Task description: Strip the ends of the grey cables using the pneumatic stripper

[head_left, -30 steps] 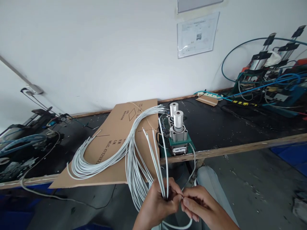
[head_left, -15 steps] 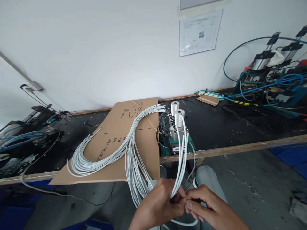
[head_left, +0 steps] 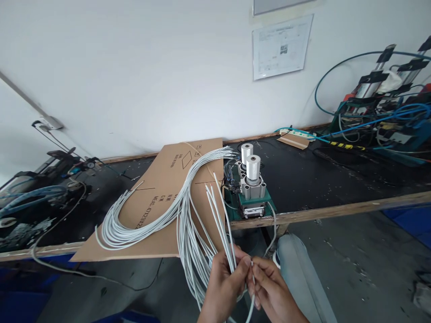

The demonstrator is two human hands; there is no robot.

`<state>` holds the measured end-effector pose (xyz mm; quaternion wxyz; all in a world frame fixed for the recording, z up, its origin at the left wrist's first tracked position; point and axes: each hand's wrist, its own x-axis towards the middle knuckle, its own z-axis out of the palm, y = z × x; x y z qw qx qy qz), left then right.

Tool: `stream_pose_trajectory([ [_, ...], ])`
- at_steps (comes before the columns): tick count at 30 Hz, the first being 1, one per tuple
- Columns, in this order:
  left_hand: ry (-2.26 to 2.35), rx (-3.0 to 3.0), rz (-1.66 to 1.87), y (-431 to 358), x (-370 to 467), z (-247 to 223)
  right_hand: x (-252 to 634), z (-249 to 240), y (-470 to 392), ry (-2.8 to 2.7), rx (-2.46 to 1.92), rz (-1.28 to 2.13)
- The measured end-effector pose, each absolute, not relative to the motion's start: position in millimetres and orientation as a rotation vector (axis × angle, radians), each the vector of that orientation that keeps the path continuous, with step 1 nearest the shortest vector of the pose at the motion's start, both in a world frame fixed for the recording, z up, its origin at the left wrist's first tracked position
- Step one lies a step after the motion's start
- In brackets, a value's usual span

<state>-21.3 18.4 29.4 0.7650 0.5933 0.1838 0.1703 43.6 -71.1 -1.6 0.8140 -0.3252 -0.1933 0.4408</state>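
Several white cables (head_left: 218, 220) rise out of my left hand (head_left: 224, 280), which is closed around them, their ends leaning up and left over the cardboard. Close against it, my right hand (head_left: 269, 285) pinches the end of a single white cable (head_left: 251, 305) that hangs downward. Both hands' fingertips meet in front of the table edge. A large bundle of white cables (head_left: 144, 232) curves across the cardboard sheet (head_left: 160, 179), and part of it drops over the edge beside my left hand. Beyond my hands stands a small fixture with two knurled metal cylinders (head_left: 253, 168).
The black table (head_left: 303, 179) has a wooden front edge. Pneumatic machines with blue hoses (head_left: 370, 96) stand at the right, and another machine (head_left: 30, 188) at the left. A power strip (head_left: 296, 133) lies near the wall. My leg (head_left: 299, 269) is below the table edge.
The held cables have swung left, away from the metal cylinders, and their ends now show. Both hands have shifted slightly left, and the right hand now pinches a cable end.
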Motion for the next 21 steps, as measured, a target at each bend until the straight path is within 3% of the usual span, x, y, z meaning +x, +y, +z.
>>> stream_pose_trajectory([
  [13,0.357,1.266,0.338,17.3,-14.8,45.9,51.6,-5.4,-75.1,-0.455,-0.722,0.955],
  [19,0.464,1.353,0.318,17.0,-14.2,59.2,67.1,-1.7,-87.2,-0.599,-0.867,0.944],
  [21,0.557,1.359,0.388,16.3,-16.1,55.5,73.9,1.3,-99.4,-0.663,-1.063,0.799],
])
